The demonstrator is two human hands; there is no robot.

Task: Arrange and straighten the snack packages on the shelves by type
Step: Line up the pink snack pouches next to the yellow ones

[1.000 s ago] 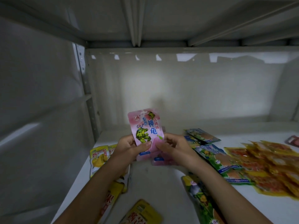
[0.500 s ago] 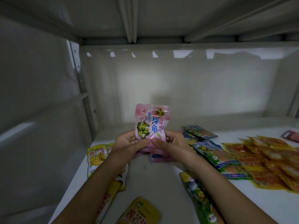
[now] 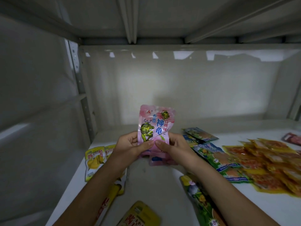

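Pink snack packet upright above shelf, pinched at lower edge by left hand and right hand fingers, likely squaring pink stack; green packets right of it.

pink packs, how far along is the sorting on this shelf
Partly done. The orange packs lie together at the right, and yellow packs gather at the left, though loosely. In hand: the left hand and right hand pinch an upright pink pack above more pink packs. Left: green packs lie skewed, and a stray yellow pack sits at the front.
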